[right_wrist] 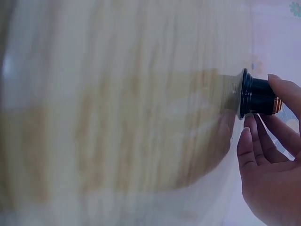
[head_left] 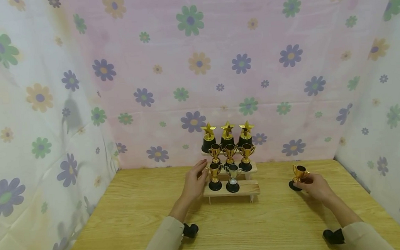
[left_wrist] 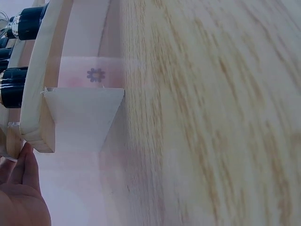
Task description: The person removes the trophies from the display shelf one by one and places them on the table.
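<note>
My right hand point(head_left: 317, 188) pinches a small gold trophy cup point(head_left: 299, 172) by its lower part, right of the stand; its black base point(right_wrist: 256, 96) is at or just above the tabletop, and I cannot tell whether it touches. My left hand point(head_left: 194, 181) is at the left side of a three-step wooden stand point(head_left: 246, 187), its extended fingers point(left_wrist: 31, 172) at the end of a step. A gold cup point(head_left: 215, 176) and a silver cup point(head_left: 233, 177) stand on the front step. Three gold cups point(head_left: 246, 152) fill the middle step, and three star trophies point(head_left: 227, 132) the top one.
The stand rests on a wood-grain table point(head_left: 140, 214). Behind it hangs a flowered cloth point(head_left: 166, 46), with further cloth walls point(head_left: 389, 88) at both sides. Black devices point(head_left: 190, 230) are worn at the wrists.
</note>
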A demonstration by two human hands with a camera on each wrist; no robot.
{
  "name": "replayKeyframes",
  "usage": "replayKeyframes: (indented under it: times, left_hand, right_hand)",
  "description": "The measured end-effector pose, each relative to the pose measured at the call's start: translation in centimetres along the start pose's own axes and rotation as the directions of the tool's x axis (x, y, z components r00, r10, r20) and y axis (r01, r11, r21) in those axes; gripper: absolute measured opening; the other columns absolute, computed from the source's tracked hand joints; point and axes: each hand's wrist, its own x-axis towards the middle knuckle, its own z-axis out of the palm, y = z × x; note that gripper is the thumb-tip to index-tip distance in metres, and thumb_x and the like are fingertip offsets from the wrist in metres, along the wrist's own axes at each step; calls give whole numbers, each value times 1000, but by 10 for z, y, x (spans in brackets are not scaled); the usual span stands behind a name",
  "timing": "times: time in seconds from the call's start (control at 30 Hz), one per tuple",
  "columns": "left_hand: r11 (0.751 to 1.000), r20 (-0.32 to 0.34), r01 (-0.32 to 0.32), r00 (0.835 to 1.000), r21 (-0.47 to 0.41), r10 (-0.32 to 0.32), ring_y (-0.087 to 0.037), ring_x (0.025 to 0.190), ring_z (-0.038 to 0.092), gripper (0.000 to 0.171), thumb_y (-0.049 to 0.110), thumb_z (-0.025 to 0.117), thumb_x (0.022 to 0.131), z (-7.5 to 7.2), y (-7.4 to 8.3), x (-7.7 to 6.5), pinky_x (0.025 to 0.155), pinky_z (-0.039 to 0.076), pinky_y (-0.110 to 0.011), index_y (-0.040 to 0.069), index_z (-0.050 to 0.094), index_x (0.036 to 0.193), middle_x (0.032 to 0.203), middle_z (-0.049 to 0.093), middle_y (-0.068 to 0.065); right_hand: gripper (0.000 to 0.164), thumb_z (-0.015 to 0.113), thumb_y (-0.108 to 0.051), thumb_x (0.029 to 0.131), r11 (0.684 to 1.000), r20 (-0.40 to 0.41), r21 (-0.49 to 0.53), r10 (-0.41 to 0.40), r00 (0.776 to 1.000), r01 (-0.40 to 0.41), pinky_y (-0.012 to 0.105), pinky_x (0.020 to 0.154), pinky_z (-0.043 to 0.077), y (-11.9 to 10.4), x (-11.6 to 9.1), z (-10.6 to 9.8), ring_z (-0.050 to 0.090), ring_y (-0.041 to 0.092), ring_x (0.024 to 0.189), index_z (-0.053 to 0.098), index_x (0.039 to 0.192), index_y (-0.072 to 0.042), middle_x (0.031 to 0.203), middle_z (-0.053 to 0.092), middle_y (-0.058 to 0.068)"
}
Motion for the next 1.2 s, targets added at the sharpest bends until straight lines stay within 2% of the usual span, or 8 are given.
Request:
replayKeyframes:
  times: [0.2, 0.43, 0.7, 1.03, 1.2]
  left_hand:
    - [1000, 6, 8, 1000, -10, -7, -41, 141, 45, 39, 3, 54, 104, 0, 3, 0, 109, 44, -51, -11, 55, 140, 151, 49, -25]
    - [1000, 6, 14, 1000, -7, -14, -40, 141, 46, 39, 2, 55, 104, -1, 3, 0, 109, 45, -50, -10, 55, 141, 151, 50, -24]
    - [1000, 10, 9, 1000, -3, -9, -41, 141, 45, 39, 3, 54, 105, -1, 2, 0, 109, 45, -51, -11, 55, 141, 151, 49, -25]
    - [1000, 23, 18, 1000, 7, -19, -40, 142, 44, 38, 4, 53, 106, -3, 4, 0, 110, 44, -51, -11, 54, 141, 153, 47, -25]
    - [1000, 19, 11, 1000, 6, -12, -41, 141, 45, 38, 3, 54, 105, -2, 4, 1, 108, 45, -52, -11, 55, 141, 152, 48, -25]
  right_hand:
    - [45, 74, -23, 97, 998, -25, -49, -51, 998, 50, 47, 82, 58, 5, -7, -1, 67, 38, 102, 64, 123, 12, 114, 70, 25]
    - [51, 71, -24, 98, 998, -11, -58, -40, 999, 40, 43, 80, 59, 7, -17, -7, 65, 41, 106, 59, 129, 15, 120, 65, 30]
    - [52, 70, -26, 99, 997, 2, -73, -18, 1000, 18, 36, 75, 57, 2, -28, -11, 65, 40, 106, 58, 130, 14, 121, 65, 30]
    - [51, 69, -30, 100, 998, 45, -62, 22, 999, -19, 34, 74, 57, -6, -35, -13, 66, 33, 103, 60, 130, 11, 122, 66, 26]
    - [51, 69, -30, 99, 999, 63, -48, 12, 998, -9, 35, 75, 58, -13, -41, -12, 66, 33, 104, 60, 130, 10, 123, 66, 25]
